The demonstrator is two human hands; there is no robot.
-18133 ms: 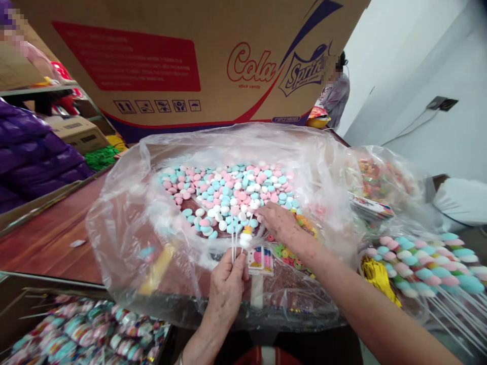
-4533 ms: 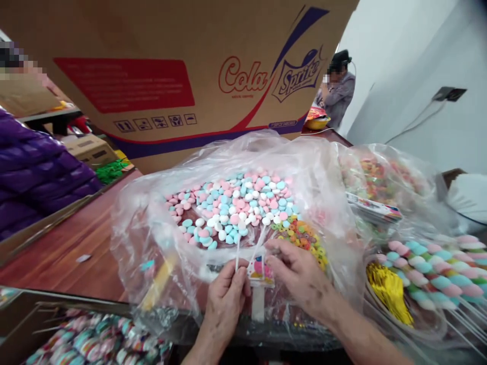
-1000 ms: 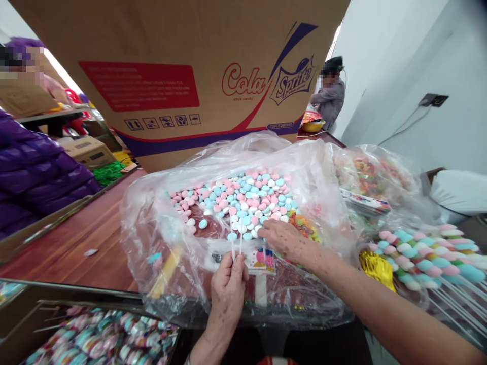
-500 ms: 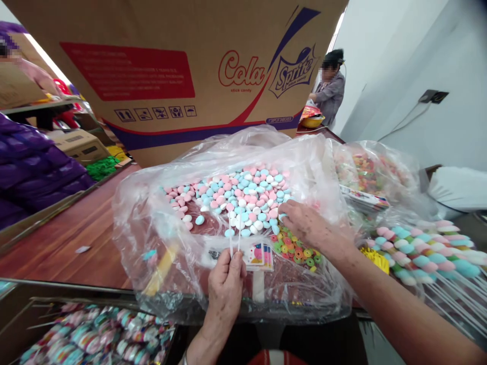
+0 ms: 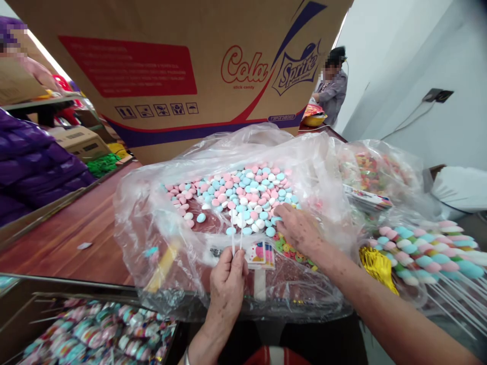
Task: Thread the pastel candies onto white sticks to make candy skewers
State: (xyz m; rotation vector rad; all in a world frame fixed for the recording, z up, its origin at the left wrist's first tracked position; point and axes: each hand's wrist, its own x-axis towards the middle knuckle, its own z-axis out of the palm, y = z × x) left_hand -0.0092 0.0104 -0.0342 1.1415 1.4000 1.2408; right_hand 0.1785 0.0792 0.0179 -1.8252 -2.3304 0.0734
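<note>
My left hand (image 5: 228, 284) pinches two thin white candy sticks (image 5: 233, 233) upright between thumb and fingers. Behind them spreads a heap of pink, blue and white round candies (image 5: 243, 190) on clear plastic sheeting (image 5: 140, 228). At the heap's right edge, my right hand (image 5: 299, 228) has its fingers closed on a blue candy (image 5: 278, 219), only partly visible. Below that hand lie small coloured ring candies (image 5: 289, 248), partly covered by it. Printed cards (image 5: 262, 253) rest just beyond my left hand.
A large cardboard box (image 5: 152, 66) stands behind the candies. On the right are finished candy sticks (image 5: 429, 248), gold ties (image 5: 376, 263) and a bag of gummy rings (image 5: 373, 167). A box of wrapped candy sticks (image 5: 99, 329) sits lower left. A person (image 5: 335, 86) works in the back.
My right hand has shifted slightly left and down, with the blue candy at its fingertips, covering more of the ring candies. My left hand still holds the sticks.
</note>
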